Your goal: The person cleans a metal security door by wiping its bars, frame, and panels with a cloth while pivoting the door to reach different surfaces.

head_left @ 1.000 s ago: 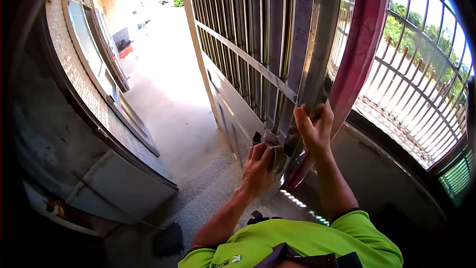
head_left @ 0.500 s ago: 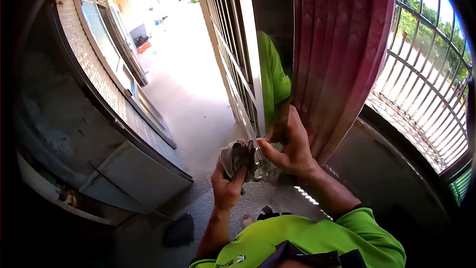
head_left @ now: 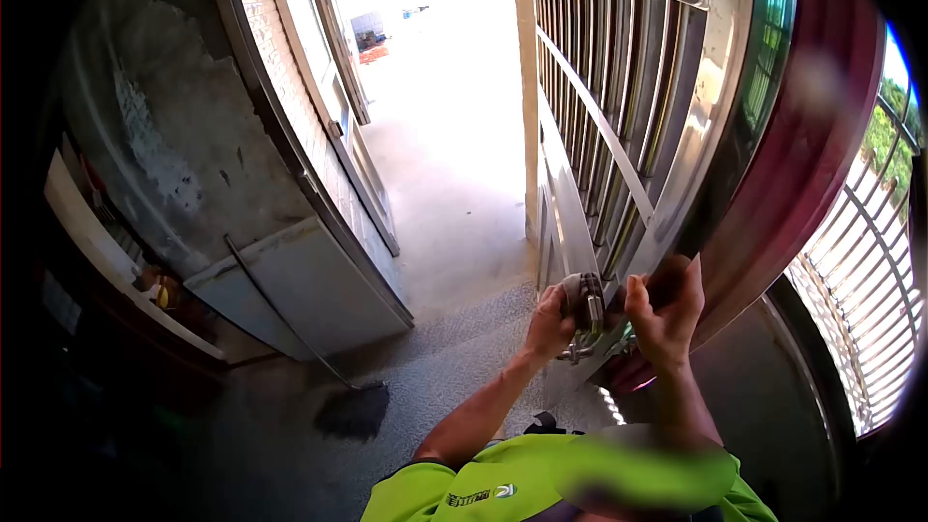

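Observation:
My left hand (head_left: 549,327) is closed on a bunched grey cloth (head_left: 573,284), which lies against the edge of the shiny barred metal door (head_left: 688,150). Just below that hand, a metal handle or latch (head_left: 578,352) sticks out from the door. On the other side of the door edge, my right hand (head_left: 667,324) is raised with thumb and fingers apart and nothing visible in it. Whether its fingers touch the door cannot be made out.
A dark red panel (head_left: 822,164) stands behind the door, beside a barred window (head_left: 865,271). To the left, a long-handled broom (head_left: 353,411) rests on the floor near a grey board (head_left: 304,280). Beyond the doorway lies a bright paved yard (head_left: 445,155).
My view has turned, showing more of the door's barred face. The cloth now sits more tightly against the door edge. My right hand stays beside the edge, its fingers more upright.

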`<action>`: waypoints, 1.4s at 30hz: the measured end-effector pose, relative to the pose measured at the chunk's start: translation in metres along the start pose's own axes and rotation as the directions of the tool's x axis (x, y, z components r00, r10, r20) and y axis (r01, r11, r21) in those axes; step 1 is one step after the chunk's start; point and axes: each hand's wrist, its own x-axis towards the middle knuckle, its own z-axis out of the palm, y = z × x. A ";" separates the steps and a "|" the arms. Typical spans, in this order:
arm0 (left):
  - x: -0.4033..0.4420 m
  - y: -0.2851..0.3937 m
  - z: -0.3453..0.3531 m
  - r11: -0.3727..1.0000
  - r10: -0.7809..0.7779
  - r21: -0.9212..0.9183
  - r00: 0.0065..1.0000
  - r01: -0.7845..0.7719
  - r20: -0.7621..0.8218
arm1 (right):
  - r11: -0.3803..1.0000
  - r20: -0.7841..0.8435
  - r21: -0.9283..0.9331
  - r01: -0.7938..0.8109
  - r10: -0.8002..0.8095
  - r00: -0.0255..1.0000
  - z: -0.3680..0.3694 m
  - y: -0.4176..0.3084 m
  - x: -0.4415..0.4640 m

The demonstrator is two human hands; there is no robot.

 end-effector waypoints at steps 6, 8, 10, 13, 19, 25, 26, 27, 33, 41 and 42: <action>0.019 0.016 0.020 0.989 0.003 -0.149 0.999 -0.009 -0.040 | 0.994 -0.172 -0.076 0.083 -0.095 0.981 -0.009 0.008 -0.003; 0.036 0.015 0.026 0.992 0.032 -0.124 0.998 -0.040 -0.060 | 0.994 -0.233 -0.088 0.061 -0.080 0.969 -0.011 0.015 -0.005; 0.055 -0.002 0.033 0.996 0.072 -0.037 0.987 -0.078 -0.145 | 0.993 -0.300 -0.098 0.059 -0.086 0.950 -0.008 0.009 0.000; 0.089 -0.042 0.043 0.997 0.077 0.043 0.972 -0.069 -0.224 | 0.985 -0.359 -0.159 0.067 -0.121 0.925 -0.007 0.012 0.001; 0.134 -0.117 0.059 0.983 -0.112 0.124 0.978 0.135 -0.177 | 0.956 -0.458 -0.294 0.018 -0.158 0.875 -0.006 0.019 -0.004; 0.072 -0.102 0.049 0.990 -0.140 -0.005 0.990 0.140 -0.001 | 0.828 -0.521 -0.559 -0.032 -0.322 0.790 -0.014 0.029 -0.019; 0.064 -0.096 0.050 0.991 -0.136 -0.013 0.991 0.136 0.021 | 0.576 -0.260 -0.805 0.142 -0.557 0.789 -0.029 0.042 -0.022; 0.060 -0.086 0.049 0.981 -0.132 -0.138 0.989 0.140 0.059 | 0.562 -0.264 -0.817 0.128 -0.563 0.783 -0.025 0.039 -0.020; 0.069 0.003 0.010 0.894 0.123 -0.446 0.980 -0.042 0.155 | 0.895 -0.585 -0.444 -0.049 -0.248 0.772 -0.031 0.042 -0.005; 0.152 0.000 0.034 0.904 0.413 -0.109 0.910 -0.414 -0.035 | 0.902 -0.593 -0.430 -0.043 -0.246 0.767 -0.045 0.052 0.011; 0.163 -0.007 0.032 0.887 0.459 -0.040 0.887 -0.461 -0.052 | 0.896 -0.596 -0.441 -0.050 -0.251 0.763 -0.048 0.055 0.009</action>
